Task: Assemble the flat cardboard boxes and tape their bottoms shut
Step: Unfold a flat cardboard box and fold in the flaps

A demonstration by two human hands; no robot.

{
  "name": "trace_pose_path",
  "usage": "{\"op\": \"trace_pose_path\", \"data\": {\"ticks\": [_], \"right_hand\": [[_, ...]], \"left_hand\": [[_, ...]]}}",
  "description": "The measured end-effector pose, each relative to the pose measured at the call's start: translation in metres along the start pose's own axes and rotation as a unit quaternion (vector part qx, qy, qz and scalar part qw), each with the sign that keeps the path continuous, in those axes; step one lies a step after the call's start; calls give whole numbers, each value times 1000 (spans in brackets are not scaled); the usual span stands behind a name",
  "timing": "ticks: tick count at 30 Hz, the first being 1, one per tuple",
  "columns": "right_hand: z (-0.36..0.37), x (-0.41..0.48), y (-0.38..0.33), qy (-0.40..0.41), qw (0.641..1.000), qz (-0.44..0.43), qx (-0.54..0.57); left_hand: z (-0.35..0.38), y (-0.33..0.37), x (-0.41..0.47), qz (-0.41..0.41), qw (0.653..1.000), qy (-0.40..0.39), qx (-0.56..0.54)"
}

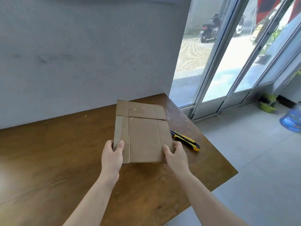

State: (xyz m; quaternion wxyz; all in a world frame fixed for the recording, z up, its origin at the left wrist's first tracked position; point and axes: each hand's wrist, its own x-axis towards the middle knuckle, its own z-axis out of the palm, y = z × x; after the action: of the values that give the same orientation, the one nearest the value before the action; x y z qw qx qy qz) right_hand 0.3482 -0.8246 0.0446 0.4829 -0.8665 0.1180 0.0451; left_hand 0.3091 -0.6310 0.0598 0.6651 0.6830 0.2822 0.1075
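Flat cardboard box point(143, 134) is held over the right part of the wooden table point(48, 160), still folded flat, with its long side pointing away from the person. The flaps at the far end lie in the same plane as the panels. Whether that far end touches the table I cannot tell. The left hand point(112, 157) pinches the near left corner between thumb and fingers, and the right hand point(175, 156) pinches the near right corner in the same way, so both hands are closed on the cardboard.

I judge that the step in hand is to open the flat piece into a tube, and nothing of the bottom is folded or taped yet. Several things could go wrong here. If both hands push inward on the corners without following the creases, a panel may buckle in its middle and the box will not stand square. The cardboard looks used, with marks along the left strip, so a weak fold could tear when it is forced. The utility knife point(184, 140) lies on the table just beside the right edge of the box and near the table's edge; a swinging flap or the right wrist could sweep it to the floor. No tape roll is in view, so the bottom flaps may spring open while the person searches for one
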Motion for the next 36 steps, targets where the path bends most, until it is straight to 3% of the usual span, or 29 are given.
{"op": "trace_pose_path", "data": {"ticks": [12, 19, 25, 32, 36], "right_hand": [[-106, 73, 46, -172, 978, -32, -113], [-109, 94, 45, -209, 973, -31, -97], [-97, 100, 16, -249, 967, -45, -22], [-102, 108, 7, -290, 953, -4, 83], [-109, 117, 10, -342, 934, 8, 100]], "left_hand": [[124, 5, -64, 33, 994, 99, 26], [149, 16, -81, 67, 981, 46, 178], [163, 30, -93, 113, 957, -52, 263], [175, 32, -88, 36, 979, -150, 132], [185, 22, -75, -52, 989, -121, 63]]}}
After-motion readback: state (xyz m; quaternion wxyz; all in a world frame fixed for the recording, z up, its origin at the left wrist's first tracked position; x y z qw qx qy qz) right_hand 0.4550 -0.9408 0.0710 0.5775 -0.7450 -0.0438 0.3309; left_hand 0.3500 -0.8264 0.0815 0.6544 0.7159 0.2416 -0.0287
